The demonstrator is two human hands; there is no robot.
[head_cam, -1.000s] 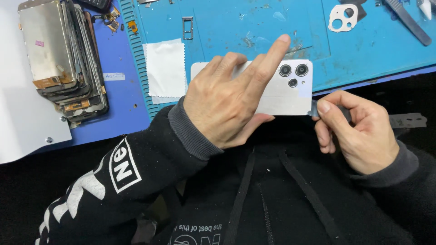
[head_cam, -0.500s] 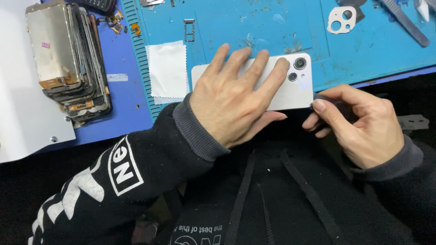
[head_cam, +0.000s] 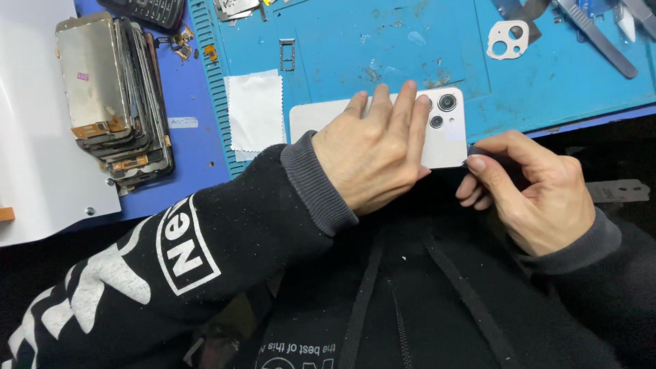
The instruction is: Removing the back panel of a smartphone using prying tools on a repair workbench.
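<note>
1. One cam only, worn on the head, looking steeply down over the person's own chest and forearms at the blue mat [head_cam: 383, 41].
2. Faces fwd, away from the body: bench edge crosses mid-frame, dark clothing fills the bottom.
3. Close range (arm's reach), left hand [head_cam: 372, 154] and right hand [head_cam: 533, 191] near centre.
4. No 2nd view, so no shared area.
</note>
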